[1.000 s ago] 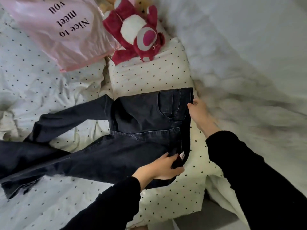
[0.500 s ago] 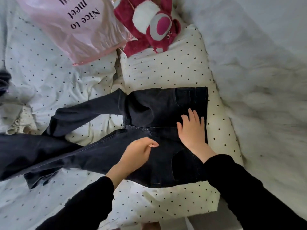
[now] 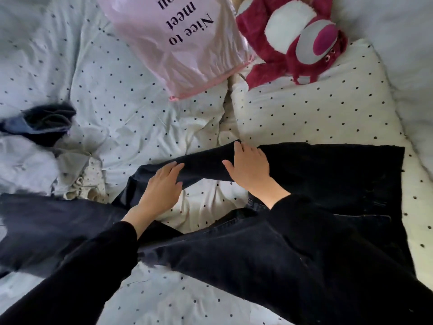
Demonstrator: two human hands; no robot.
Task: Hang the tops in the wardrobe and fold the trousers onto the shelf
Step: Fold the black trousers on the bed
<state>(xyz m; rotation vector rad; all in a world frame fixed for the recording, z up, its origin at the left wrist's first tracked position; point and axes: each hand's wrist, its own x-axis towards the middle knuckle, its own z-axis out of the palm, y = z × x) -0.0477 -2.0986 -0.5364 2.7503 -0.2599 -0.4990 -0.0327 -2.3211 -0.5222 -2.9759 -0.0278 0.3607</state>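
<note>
The trousers (image 3: 328,184), dark denim, lie spread across the bed (image 3: 131,95), waistband toward the right edge over a dotted pillow (image 3: 304,113), the two legs running off toward the left edge. Both hands rest on the far leg: the left hand (image 3: 161,186) lies flat on it with fingers straight and slightly apart, and the right hand (image 3: 250,170) lies just beside it, nearer the crotch, fingers extended over the cloth and reaching its far edge. Neither hand visibly pinches the fabric, though the right fingertips may be tucked over the hem of the fold; that cannot be told for sure.

The step in hand looks like the trouser fold, at the stage of bringing one leg onto the other. The legs are splayed, with bare sheet between them, so the next move likely calls for lifting or sliding the far leg toward the near one until the seams line up, then smoothing.

Room is tight at the far side: a pink bag (image 3: 187,43) and a red plush toy (image 3: 300,41) lie near the head of the bed, and a dark crumpled garment (image 3: 46,123) lies at the left edge. The near side of the bed offers the most open sheet.
</note>
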